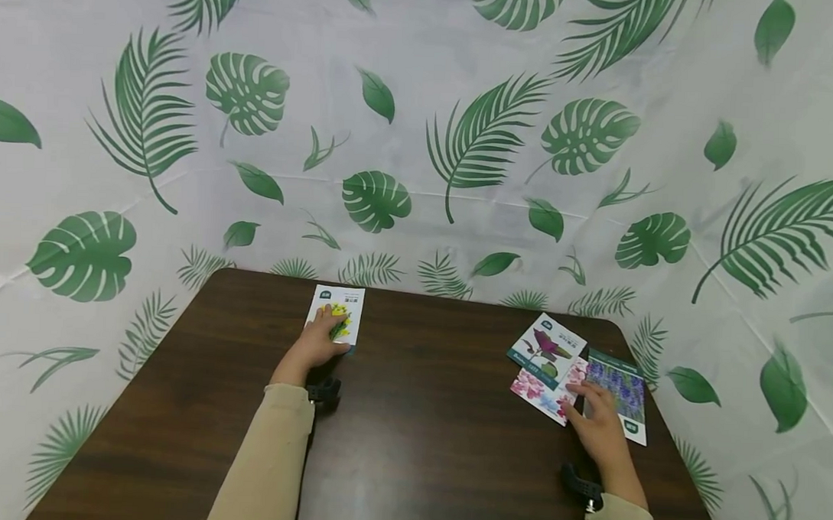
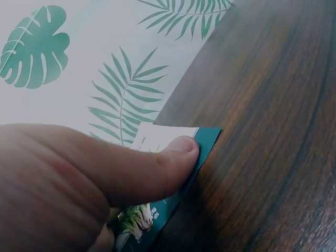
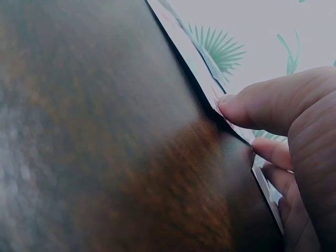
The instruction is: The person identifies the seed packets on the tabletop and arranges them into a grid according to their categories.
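Note:
A card with yellow flowers (image 1: pixel 341 325) lies near the table's far left edge. My left hand (image 1: pixel 315 342) rests over it with fingers spread across the picture; the thumb (image 2: pixel 181 147) presses on its green border. At the right, my right hand (image 1: pixel 598 427) pinches the near corner of a pink-flower card (image 1: pixel 536 392) between thumb and index finger. On top of that one lies a card with a dark purple flower (image 1: pixel 547 349), overlapping it. Beneath the other right fingers is a card with blue-purple flower spikes (image 1: pixel 619 386), partly hidden by the hand.
The dark brown wooden table (image 1: pixel 418 413) has rounded far corners. A white cloth (image 1: pixel 406 152) printed with green leaves hangs behind and along both sides. Black straps (image 1: pixel 324 391) circle both wrists, at the cuffs of beige sleeves.

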Tool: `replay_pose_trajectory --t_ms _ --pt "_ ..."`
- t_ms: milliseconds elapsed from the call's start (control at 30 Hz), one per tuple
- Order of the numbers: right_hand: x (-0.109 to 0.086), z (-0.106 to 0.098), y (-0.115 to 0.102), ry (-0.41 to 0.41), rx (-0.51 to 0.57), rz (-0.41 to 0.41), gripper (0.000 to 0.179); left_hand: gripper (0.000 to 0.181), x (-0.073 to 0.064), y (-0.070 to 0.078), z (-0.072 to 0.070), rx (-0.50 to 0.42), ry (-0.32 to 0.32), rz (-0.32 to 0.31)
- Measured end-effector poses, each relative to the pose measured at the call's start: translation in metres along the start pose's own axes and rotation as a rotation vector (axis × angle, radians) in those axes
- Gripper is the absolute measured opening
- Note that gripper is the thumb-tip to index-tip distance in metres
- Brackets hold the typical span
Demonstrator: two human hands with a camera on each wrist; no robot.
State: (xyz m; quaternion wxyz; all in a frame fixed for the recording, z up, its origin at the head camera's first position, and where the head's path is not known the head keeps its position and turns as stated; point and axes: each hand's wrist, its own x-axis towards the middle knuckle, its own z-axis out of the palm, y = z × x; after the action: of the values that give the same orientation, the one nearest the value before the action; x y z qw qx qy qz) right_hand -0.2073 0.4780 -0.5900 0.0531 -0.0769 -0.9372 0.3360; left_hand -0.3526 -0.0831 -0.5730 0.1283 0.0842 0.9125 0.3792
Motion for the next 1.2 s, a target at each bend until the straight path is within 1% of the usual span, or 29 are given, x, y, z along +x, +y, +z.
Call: replay_pose_trajectory --t_ms 100,233,367,467,533,600,700,833,933,1033,1200 --pt "0.000 0.000 0.000 -0.003 -0.003 -0.002 0.048 0.078 0.001 -0.001 0.001 0.012 0.006 -0.010" --pt "0.000 0.000 -0.001 0.014 -0.010 -0.003 0.045 0.077 0.004 -0.001 0.001 0.028 0.028 0.005" --pt "0.001 -0.001 -0.002 0.012 -0.007 0.012 0.046 0.077 0.006 0.001 -0.001 0.021 0.042 0.007" --pt "0.001 -0.001 -0.001 0.016 0.014 -0.001 0.046 0.077 0.007 0.001 -0.001 0.018 0.052 0.004" --pt "0.002 -0.001 -0.001 0.039 0.028 -0.024 0.045 0.077 0.007 0.000 0.000 0.019 0.056 0.002" --pt "0.002 -0.001 0.000 0.081 0.048 -0.047 0.044 0.077 0.008 -0.002 0.001 0.019 0.054 0.000" --pt "0.001 0.000 -0.001 0.180 0.066 -0.039 0.039 0.077 0.008 -0.003 0.003 0.015 0.054 0.004" --pt "0.000 0.003 -0.006 0.346 0.169 -0.026 0.034 0.076 0.006 -0.002 0.003 0.001 0.069 0.011" --pt "0.000 0.007 -0.011 0.447 0.280 -0.073 0.035 0.076 0.005 -0.002 0.003 -0.004 0.068 0.005" --pt "0.000 0.011 -0.017 0.500 0.396 -0.105 0.037 0.077 0.004 -0.002 0.004 0.000 0.060 0.001" --pt "0.004 0.017 -0.025 0.518 0.639 -0.096 0.040 0.077 0.006 -0.004 0.005 -0.004 0.065 0.007"
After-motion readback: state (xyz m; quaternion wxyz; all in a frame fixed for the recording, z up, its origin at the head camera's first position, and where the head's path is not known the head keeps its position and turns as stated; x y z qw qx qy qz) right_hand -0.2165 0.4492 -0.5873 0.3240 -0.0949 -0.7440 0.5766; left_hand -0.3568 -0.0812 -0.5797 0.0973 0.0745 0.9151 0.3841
